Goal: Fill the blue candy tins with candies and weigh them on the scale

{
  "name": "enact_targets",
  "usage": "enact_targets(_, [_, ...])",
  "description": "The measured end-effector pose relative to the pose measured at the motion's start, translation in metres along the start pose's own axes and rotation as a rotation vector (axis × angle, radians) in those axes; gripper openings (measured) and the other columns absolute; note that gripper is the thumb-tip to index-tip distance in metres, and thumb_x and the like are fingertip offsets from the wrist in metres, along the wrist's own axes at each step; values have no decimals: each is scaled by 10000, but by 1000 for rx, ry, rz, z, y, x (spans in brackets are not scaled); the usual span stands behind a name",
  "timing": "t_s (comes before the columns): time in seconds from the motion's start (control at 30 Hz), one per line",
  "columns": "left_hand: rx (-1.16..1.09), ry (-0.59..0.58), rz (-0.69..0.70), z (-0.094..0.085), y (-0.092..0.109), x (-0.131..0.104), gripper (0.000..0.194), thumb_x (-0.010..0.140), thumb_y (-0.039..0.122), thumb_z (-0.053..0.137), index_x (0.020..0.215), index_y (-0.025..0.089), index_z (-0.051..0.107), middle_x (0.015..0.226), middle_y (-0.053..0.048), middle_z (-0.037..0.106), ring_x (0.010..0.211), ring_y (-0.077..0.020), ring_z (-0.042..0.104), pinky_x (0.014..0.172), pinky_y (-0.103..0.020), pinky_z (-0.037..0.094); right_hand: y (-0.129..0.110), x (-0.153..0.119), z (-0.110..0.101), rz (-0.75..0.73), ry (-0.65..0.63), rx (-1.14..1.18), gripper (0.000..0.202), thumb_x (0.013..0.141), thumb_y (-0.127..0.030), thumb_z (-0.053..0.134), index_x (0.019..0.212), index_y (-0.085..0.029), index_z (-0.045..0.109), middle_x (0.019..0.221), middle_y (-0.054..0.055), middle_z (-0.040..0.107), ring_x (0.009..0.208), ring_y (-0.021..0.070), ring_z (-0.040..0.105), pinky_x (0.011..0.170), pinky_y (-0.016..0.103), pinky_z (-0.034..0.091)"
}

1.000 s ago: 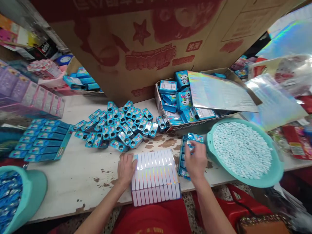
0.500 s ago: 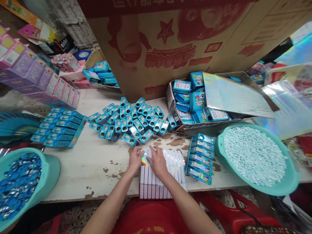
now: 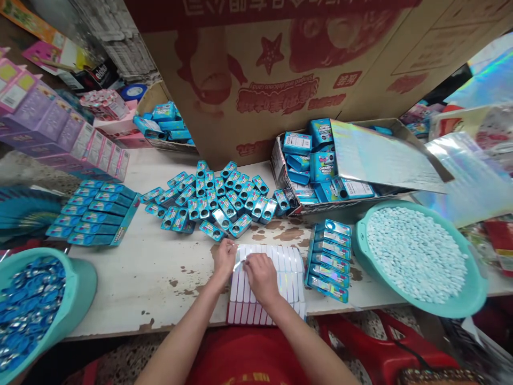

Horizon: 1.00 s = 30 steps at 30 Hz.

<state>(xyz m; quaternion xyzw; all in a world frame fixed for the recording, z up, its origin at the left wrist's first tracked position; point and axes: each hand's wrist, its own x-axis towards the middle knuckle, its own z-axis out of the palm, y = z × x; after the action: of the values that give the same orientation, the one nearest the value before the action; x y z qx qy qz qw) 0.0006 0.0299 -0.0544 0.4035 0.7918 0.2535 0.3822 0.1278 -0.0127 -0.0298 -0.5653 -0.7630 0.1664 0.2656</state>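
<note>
A sheet of white label strips (image 3: pixel 290 278) lies at the front edge of the table, several strips side by side in rows. Over its upper left corner my left hand (image 3: pixel 225 256) is closed in a pinch; what its fingertips hold is too small to make out. My right hand (image 3: pixel 259 271) rests over the sheet's left part, thumb and fingers pressed together on something small and hidden. Behind both hands lies a pile of small blue tins (image 3: pixel 220 200). To the right of the sheet stands a row of blue packs (image 3: pixel 329 261).
A teal basin of pale candies (image 3: pixel 417 256) is on the right, a teal tub of blue pieces (image 3: pixel 80 289) on the left. Stacked blue boxes (image 3: pixel 100 214) stand at left. Behind are an open carton (image 3: pixel 280 160) and a large cardboard box (image 3: pixel 224 64).
The shiny piece between my hands no longer shows at the sheet's upper left. My right hand's fingers have closed together and moved slightly down; the view has shifted slightly.
</note>
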Motion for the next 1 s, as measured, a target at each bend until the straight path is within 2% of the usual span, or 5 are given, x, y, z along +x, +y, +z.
enact_targets(0.27, [652,-132,94,-16,27,-18,308,865,286,425,1124,175,551,852,-127,665,826,-293,631,745,-425,440,10,11,-81,483,170,488,129,841,-301,554,761,-199,556,723,-2,611,686,146,565,659,266,445])
enact_targets(0.37, [259,-224,254,-13,50,-38,364,861,379,430,1166,197,508,1055,-121,628,961,-260,598,751,-367,463,21,13,-93,581,198,564,163,799,-336,590,723,-194,564,689,-10,604,665,142,557,646,259,439])
enact_targets(0.6, [-405,-749,116,50,99,-53,249,718,413,575,712,169,523,555,19,556,535,-120,541,521,-226,424,55,9,-102,751,346,709,229,751,-417,603,731,-194,557,671,-7,605,633,150,560,609,266,437])
enact_targets(0.8, [-274,-770,314,100,137,-33,203,750,331,503,881,181,536,529,59,510,515,-122,519,543,-233,410,108,10,-114,747,584,377,261,732,-435,579,670,-184,612,833,70,600,927,225,560,749,309,447])
enact_targets(1.0, [200,-597,730,138,180,-21,194,830,162,368,954,209,509,826,-17,623,812,-171,588,736,-275,414,159,30,-130,703,606,143,217,786,-360,496,743,-178,605,803,65,598,782,203,556,752,335,440])
